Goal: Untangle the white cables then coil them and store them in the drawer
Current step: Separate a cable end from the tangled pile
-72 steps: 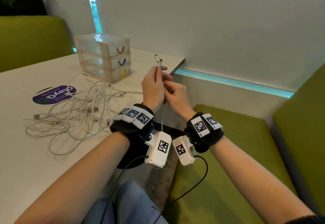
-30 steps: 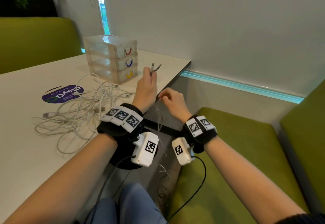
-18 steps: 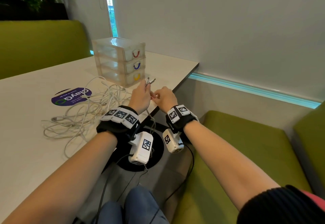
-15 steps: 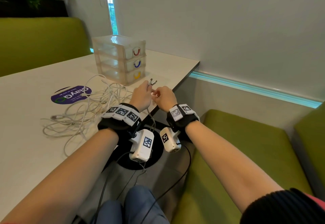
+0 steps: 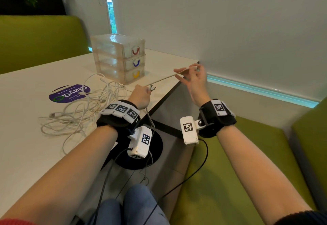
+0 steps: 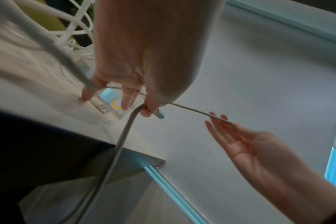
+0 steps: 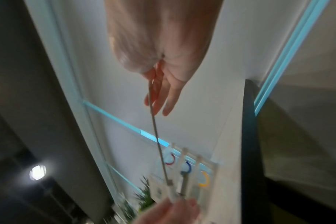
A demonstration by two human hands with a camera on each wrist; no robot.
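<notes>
A white cable [image 5: 166, 78] runs taut between my hands above the table's right corner. My left hand [image 5: 141, 95] grips it with its fingers curled, and two plugs [image 5: 153, 88] stick out of the fist. The rest of the cable [image 5: 150, 122] hangs from that hand toward the floor. My right hand [image 5: 192, 81] is raised further right and pinches the cable between thumb and outstretched fingers [image 6: 220, 122]. The tangled pile of white cables [image 5: 85, 111] lies on the table left of my left hand. The clear drawer unit [image 5: 120, 56] stands behind it with all three drawers closed.
The white table [image 5: 26, 154] carries a purple round sticker [image 5: 69, 93] beside the pile. Its black edge [image 5: 166, 94] runs between my hands. A green bench seat [image 5: 230, 171] lies to the right, under a grey wall. My knees and the table's black base [image 5: 141, 157] are below.
My hands were together at the table edge. The right hand has moved right and up, drawing a stretch of cable taut, while the left hand has stayed holding the plugs.
</notes>
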